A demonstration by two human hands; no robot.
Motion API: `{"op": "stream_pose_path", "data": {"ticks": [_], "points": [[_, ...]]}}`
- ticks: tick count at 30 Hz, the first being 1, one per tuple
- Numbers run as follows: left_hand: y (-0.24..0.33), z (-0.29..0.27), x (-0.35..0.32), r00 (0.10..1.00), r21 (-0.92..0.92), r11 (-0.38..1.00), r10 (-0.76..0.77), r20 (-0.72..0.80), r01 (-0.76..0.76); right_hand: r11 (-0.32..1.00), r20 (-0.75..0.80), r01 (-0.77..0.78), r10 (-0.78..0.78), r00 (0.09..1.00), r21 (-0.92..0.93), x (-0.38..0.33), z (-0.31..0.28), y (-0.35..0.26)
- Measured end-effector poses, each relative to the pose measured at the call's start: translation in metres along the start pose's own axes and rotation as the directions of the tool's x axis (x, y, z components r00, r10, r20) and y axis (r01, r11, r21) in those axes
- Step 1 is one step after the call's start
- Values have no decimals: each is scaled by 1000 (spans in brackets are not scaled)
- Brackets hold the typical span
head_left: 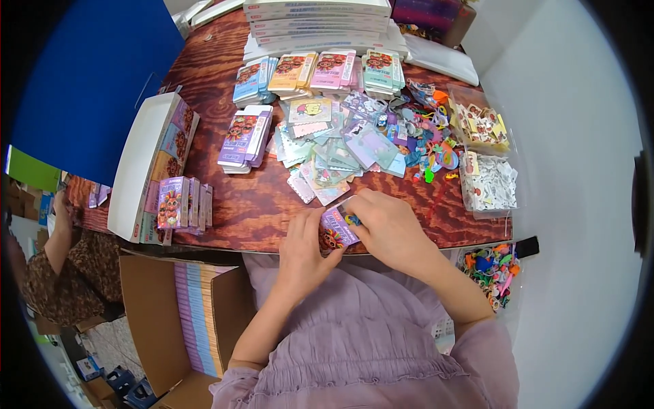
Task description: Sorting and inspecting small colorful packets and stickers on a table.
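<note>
Near the table's front edge my left hand (301,247) grips a small purple printed carton (334,232), its fingers along the left side and its thumb at the bottom. My right hand (385,225) bends over the carton's upper right end with its fingers closed. A bit of blue and yellow shows beneath those fingers, too small and covered to name. Just beyond both hands lies a loose heap of pastel cards and clear sleeves (327,153). Small colourful plastic trinkets (429,136) are spread to the right of the heap.
Flat carton stacks (330,71) line the back, with a purple stack (244,140) before them. Left are filled purple boxes (178,204) beside a white display tray (139,163). Right, clear bins (490,180) hold small packets. Below left stands an open cardboard box (153,313); another person's arm (60,228) is beyond.
</note>
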State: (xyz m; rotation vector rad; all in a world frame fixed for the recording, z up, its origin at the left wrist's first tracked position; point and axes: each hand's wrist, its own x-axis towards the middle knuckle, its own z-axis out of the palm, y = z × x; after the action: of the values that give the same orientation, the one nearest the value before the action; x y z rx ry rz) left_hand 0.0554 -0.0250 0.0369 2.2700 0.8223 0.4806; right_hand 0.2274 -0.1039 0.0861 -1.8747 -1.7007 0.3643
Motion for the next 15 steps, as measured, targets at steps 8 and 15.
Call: {"op": "stream_pose_path", "data": {"ticks": [8, 15], "points": [[-11, 0, -6, 999, -55, 998, 29, -45, -31, 941, -15, -111, 122, 992, 321, 2, -5, 1], [-7, 4, -4, 992, -125, 990, 51, -116, -65, 996, -110, -81, 86, 990, 49, 4, 12, -19]]}}
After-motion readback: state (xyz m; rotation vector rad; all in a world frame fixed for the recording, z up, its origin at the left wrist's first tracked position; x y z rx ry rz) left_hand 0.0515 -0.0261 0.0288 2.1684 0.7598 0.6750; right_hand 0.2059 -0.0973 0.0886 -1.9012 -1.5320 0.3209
